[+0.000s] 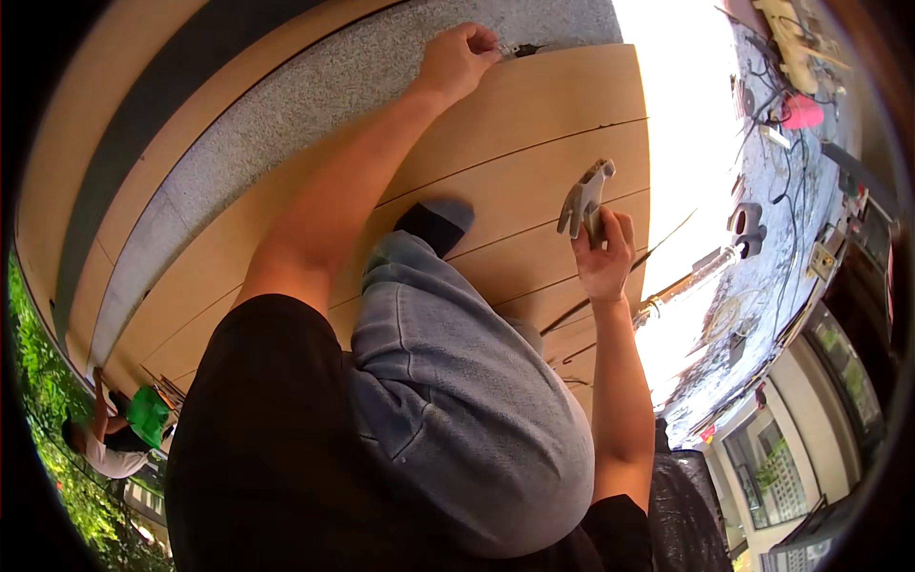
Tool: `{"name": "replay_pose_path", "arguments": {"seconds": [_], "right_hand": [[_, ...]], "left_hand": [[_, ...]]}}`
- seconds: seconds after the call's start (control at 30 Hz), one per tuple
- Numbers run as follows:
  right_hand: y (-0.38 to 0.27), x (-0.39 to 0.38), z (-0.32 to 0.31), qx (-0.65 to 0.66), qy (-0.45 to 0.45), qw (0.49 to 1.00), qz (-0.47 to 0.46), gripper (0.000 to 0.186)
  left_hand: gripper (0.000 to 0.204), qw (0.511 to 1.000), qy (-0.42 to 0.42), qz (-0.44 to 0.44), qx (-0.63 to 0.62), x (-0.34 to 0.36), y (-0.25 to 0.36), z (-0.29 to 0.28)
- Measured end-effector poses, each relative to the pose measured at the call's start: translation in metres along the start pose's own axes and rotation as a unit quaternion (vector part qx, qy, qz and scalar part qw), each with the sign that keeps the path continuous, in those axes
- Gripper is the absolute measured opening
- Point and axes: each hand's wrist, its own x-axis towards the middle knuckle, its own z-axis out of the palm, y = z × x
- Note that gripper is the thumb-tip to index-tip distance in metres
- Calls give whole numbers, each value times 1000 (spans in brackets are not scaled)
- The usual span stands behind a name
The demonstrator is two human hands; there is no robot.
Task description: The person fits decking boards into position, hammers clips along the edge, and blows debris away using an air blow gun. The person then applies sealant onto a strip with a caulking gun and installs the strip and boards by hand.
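My right hand point(607, 255) is wrapped round a claw hammer point(588, 197), its metal head raised above the light brown wooden boards point(534, 162). At the far edge of the boards, my left hand point(459, 65) is closed in a pinch. Whatever its fingers hold is too small to make out. Just right of those fingertips, a small metal piece point(519, 50) with a dark end lies where the boards meet the speckled grey surface point(315, 105).
My foot in a dark sock point(440, 224) rests on the boards. Dark rods or cords lie by my right forearm. Brown shoes point(747, 229), cables and a pink object point(801, 112) are on the sunlit ground to the right. Another person point(100, 443) is at the lower left by a green thing point(148, 417).
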Motion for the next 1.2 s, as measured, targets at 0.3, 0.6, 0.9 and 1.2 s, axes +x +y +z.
{"name": "replay_pose_path", "arguments": {"seconds": [0.3,0.6,0.9,1.2], "right_hand": [[63,179,-1,-113,22,993,-19,28],[58,179,-11,-62,-39,996,41,31],[-1,302,15,99,-206,967,-112,32],[-26,363,38,-114,-326,935,-83,46]], "left_hand": [[16,998,-16,4,56,49,-9,36],[14,998,-28,-45,24,42,5,32],[14,996,16,-38,81,41,-2,42],[19,997,41,-20,61,29,-5,38]]}}
